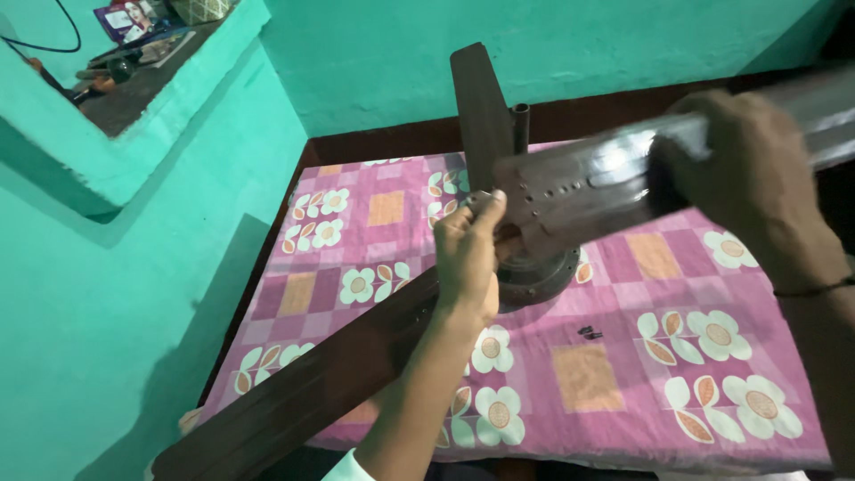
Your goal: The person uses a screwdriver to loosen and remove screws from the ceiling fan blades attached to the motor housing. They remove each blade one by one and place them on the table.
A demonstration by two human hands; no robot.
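Resting on the pink floral bedsheet point(614, 374), the ceiling fan point(534, 267) is sitting just under the fingers; the right hand point(748, 169) is wrapping closed around the raised blade point(588, 183), which wants holding steady, while the left hand point(468, 258) is pinching at its bracket end; loose screws point(589, 333) are lying nearby.

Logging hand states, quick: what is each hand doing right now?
Left hand: closed at the inner end of a ceiling fan blade, by the fan motor.
Right hand: closed around the same blade.
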